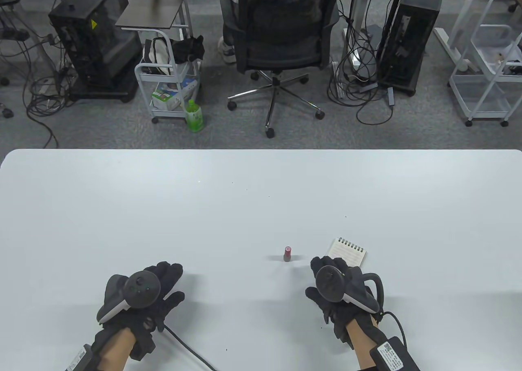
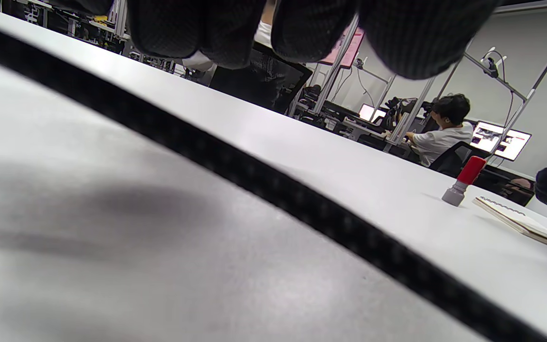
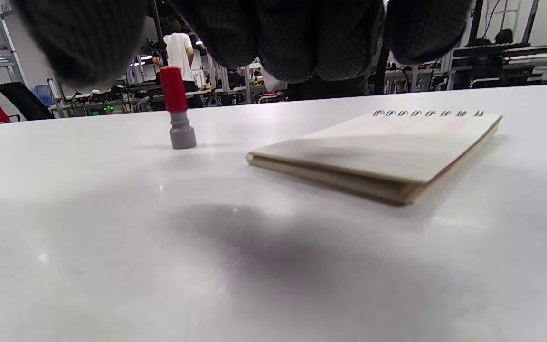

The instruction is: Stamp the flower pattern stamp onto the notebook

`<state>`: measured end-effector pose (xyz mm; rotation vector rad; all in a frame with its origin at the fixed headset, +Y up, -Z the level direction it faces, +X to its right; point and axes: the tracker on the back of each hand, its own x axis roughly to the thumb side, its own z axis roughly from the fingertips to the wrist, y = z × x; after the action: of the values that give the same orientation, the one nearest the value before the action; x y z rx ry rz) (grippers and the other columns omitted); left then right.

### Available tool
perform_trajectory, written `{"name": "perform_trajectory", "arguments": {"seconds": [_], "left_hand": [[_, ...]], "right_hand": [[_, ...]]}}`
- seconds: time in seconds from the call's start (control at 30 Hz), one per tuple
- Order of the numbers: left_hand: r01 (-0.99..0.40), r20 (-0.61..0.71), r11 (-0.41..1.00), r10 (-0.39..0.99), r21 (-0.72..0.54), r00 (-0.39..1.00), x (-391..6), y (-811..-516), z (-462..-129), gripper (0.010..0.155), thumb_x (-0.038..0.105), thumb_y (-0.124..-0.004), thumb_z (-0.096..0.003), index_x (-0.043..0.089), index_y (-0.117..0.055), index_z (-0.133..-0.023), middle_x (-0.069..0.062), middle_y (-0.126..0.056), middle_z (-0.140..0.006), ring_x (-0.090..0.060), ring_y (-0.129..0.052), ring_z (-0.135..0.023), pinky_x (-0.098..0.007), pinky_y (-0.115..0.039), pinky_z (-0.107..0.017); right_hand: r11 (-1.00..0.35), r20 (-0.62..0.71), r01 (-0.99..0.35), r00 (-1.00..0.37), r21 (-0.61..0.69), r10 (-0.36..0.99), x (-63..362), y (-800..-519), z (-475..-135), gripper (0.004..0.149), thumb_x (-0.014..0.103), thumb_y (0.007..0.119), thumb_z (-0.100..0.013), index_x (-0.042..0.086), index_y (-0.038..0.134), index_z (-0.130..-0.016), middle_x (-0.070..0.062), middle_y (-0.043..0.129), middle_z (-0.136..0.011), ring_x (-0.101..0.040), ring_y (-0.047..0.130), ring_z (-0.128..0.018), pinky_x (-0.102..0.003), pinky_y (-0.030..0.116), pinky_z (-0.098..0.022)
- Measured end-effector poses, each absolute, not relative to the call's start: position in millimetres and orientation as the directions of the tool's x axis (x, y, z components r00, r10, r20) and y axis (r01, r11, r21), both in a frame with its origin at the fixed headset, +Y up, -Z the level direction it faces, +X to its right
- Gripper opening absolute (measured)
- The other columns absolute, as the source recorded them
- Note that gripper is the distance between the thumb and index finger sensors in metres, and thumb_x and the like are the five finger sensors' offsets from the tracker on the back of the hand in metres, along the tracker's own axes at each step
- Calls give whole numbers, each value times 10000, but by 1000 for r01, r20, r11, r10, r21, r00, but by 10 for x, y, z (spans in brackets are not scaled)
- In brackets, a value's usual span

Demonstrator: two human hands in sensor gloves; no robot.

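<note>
Starting state of the stamping task. The stamp, red-topped on a grey base, stands upright and ungripped on the bench, just ahead and to the inner side of the right hand. The notebook, spiral-bound with a blank top page, lies flat just beyond that hand's fingers; in the right wrist view no ink mark shows on the page, though the angle is shallow. Stamp and notebook sit near each other, not touching. By these signs nothing of the task appears done: the stamp remains to be picked up, carried over the page and pressed down.

The right hand hovers low over the bench with fingers loosely extended, holding nothing. The left hand rests well off to the other side, fingers spread, also holding nothing.

The bench is a plain white top. Beyond its far edge lie a grey carpeted floor, an office chair, computer towers, wheeled carts and tangled cables; the wrist views show workstations with lit screens and seated people.
</note>
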<state>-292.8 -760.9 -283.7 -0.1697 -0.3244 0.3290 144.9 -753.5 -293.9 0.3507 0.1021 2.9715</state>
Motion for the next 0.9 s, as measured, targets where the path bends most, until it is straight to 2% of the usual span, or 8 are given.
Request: {"name": "perform_trajectory", "arguments": {"seconds": [0.07,0.27,0.4,0.53,0.63,0.77,0.9], "left_hand": [[-305,288,928,358,-213,888,-2936,-7580,-2836,717,521,-694,-434,183,-533,-1046,-217,-500,-1097,-530,-526,-974,-728,-413,-636],[-331,280,922,378,-201,883,-3000,-7541,-2832,714,516,-696,-435,179,-540,-1044,-219,-508,-1095,-533,-528,-973,-730,-411,-637],[-366,259,905,416,-218,872,-3037,-7577,-2857,715,512,-699,-435,170,-544,-1044,-226,-513,-1092,-540,-528,-969,-734,-405,-634],[-351,260,908,404,-228,877,-3031,-7593,-2862,712,513,-697,-436,171,-547,-1042,-223,-520,-1091,-537,-532,-970,-734,-406,-635],[-355,260,908,407,-225,876,-3032,-7597,-2865,712,513,-696,-436,170,-549,-1042,-225,-524,-1090,-537,-535,-969,-734,-408,-634],[-350,254,906,405,-236,878,-3028,-7621,-2872,711,513,-697,-436,170,-550,-1041,-224,-525,-1089,-538,-539,-968,-735,-408,-634],[-350,250,905,407,-243,879,-3027,-7641,-2881,712,511,-697,-436,168,-549,-1042,-227,-526,-1089,-538,-538,-967,-735,-407,-634]], "right_hand": [[-983,208,-166,-962,77,178,1522,-7495,-2996,750,498,764,-388,182,546,-1032,-199,521,-1035,-489,571,-977,-633,561,-656],[-956,44,-284,-957,77,288,1901,-7320,-3334,740,483,762,-397,175,545,-1035,-203,518,-1036,-494,564,-977,-637,553,-657],[-957,-90,-278,-959,86,270,2166,-7321,-3561,704,447,744,-417,175,544,-1035,-198,525,-1036,-489,569,-979,-636,556,-657],[-955,-184,-262,-954,138,235,2328,-7465,-3734,640,345,739,-439,193,550,-1031,-172,546,-1036,-477,588,-981,-641,564,-653],[-956,-198,-221,-963,191,183,2369,-7605,-3817,668,338,786,-420,206,543,-1029,-157,585,-1023,-456,623,-977,-641,580,-648],[-925,-198,-246,-961,290,194,2355,-7743,-3867,855,398,892,-356,213,436,-1055,-147,540,-1042,-484,586,-983,-654,557,-655],[-951,-147,-187,-977,245,154,2282,-7764,-3854,875,390,937,-311,196,499,-1043,-168,607,-1006,-488,626,-957,-653,581,-642]]}}
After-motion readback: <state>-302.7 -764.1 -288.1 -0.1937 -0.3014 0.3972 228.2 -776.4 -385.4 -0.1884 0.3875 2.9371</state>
